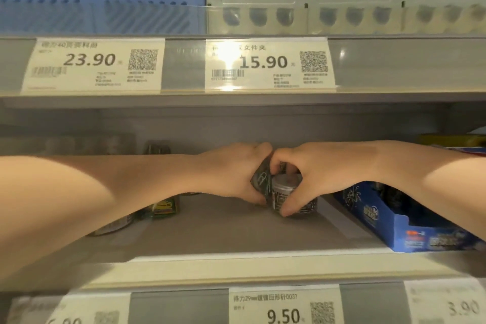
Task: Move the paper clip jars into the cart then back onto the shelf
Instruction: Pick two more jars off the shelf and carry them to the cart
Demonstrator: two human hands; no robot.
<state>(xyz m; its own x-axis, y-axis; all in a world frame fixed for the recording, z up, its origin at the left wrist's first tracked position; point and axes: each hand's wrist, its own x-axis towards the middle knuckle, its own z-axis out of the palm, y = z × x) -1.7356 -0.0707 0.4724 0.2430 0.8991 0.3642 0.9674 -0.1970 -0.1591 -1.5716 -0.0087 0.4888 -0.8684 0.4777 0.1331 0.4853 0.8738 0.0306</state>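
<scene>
Reaching deep into the shelf, both hands meet at the centre of the frame. The left hand curls round a dark jar printed with paper clips, which is tilted and seems lifted off the shelf. The right hand pinches a silver-lidded jar from above, thumb in front; that one stands upright on the shelf, just beside the first. More jars show at the lower left, partly hidden under the left forearm, and a blue carton sits at the right. No cart is in view. The task appears to be at a shelf stage, but whether these jars are being taken out or set back cannot be told; the bare shelf around them suits either reading.
</scene>
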